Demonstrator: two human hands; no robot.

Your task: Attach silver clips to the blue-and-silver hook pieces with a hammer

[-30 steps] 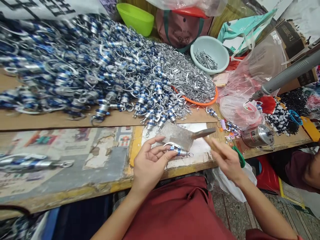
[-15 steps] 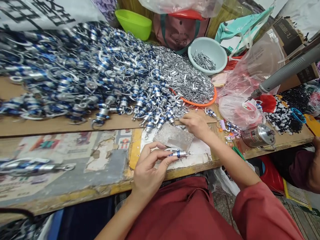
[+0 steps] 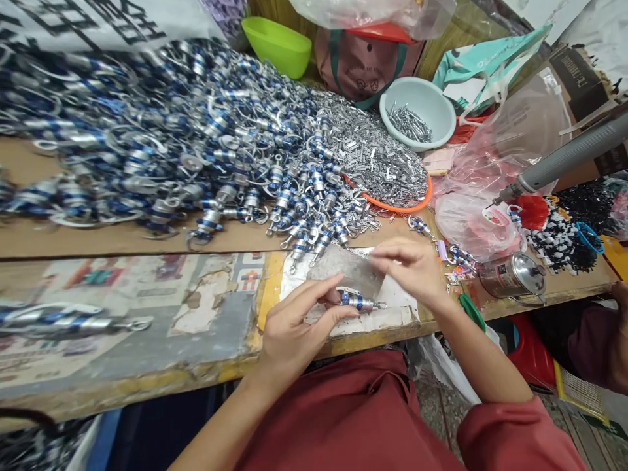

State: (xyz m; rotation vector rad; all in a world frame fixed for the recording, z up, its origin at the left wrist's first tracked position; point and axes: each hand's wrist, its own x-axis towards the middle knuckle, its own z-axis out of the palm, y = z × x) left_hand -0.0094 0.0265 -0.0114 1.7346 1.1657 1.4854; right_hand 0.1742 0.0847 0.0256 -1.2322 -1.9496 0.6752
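Between its thumb and fingers my left hand (image 3: 299,327) grips a blue and silver metal piece (image 3: 358,301), whose ring end points right. My right hand (image 3: 409,268) is just above and to the right of that piece, its fingertips pinched together; what they hold is too small to make out. Under both hands lies a grey block (image 3: 338,261) on white paper. A large heap of similar blue and silver pieces (image 3: 161,137) covers the back left of the table. Small metal parts (image 3: 377,157) are piled beside it, by an orange rim.
A pale blue bowl (image 3: 441,118) of metal pins and a green bowl (image 3: 279,49) stand at the back. On the right hangs a grey electric screwdriver (image 3: 554,163), above plastic bags and a metal pot (image 3: 510,275). Another person's hand (image 3: 621,294) shows at the right edge.
My right hand has come back from the small parts pile toward the piece in my left hand. The ring end of that piece has shifted slightly right. The whole view has shifted a little.
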